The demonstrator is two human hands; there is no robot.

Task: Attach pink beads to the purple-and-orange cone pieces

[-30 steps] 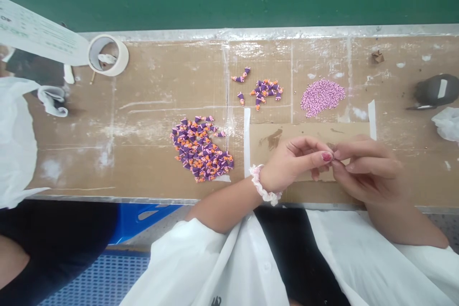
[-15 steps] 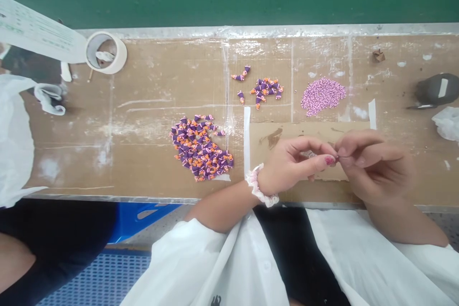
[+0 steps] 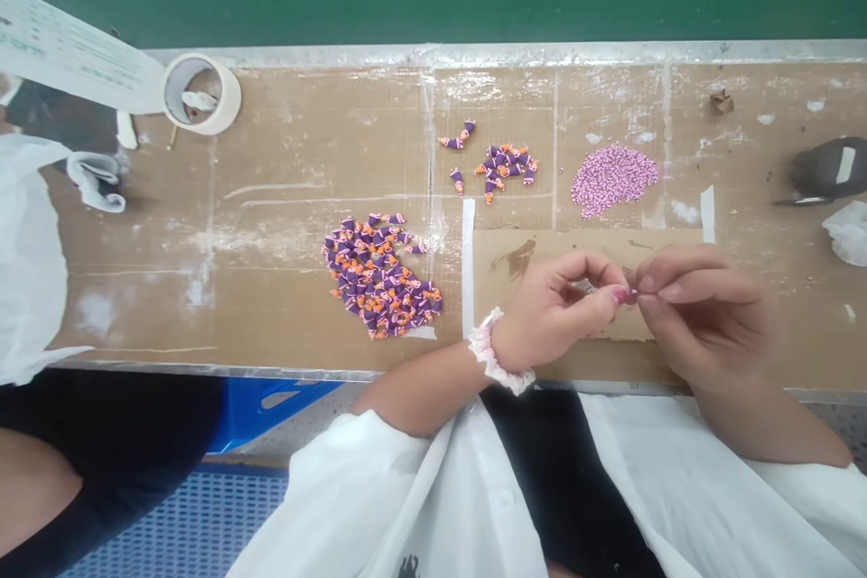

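My left hand (image 3: 552,307), with a frilly scrunchie (image 3: 499,352) on its wrist, is closed in a pinch. Its fingertips meet those of my right hand (image 3: 708,312), also pinched, above a taped-down piece of cardboard (image 3: 562,244). Between them sits something tiny and pinkish-purple, mostly covered by the fingers; I cannot make out its kind. Beyond the hands lies a heap of small pink pieces (image 3: 615,178). Left of that is a small group of purple, orange and pink figures (image 3: 505,167). A larger pile of the same figures (image 3: 383,278) lies further left.
At the back left stands a roll of tape (image 3: 201,94) beside a white printed sheet (image 3: 74,45). White plastic (image 3: 31,262) covers the left end. On the right are a dark object (image 3: 827,168), a crumpled clear bag (image 3: 848,233) and a brown scrap (image 3: 722,102). Another person's leg (image 3: 33,492) is at lower left.
Both hands stay pinched together at nearly the same spot, with the fingertips shifting slightly around the tiny piece. The whole view has moved a little. The piles look unchanged.
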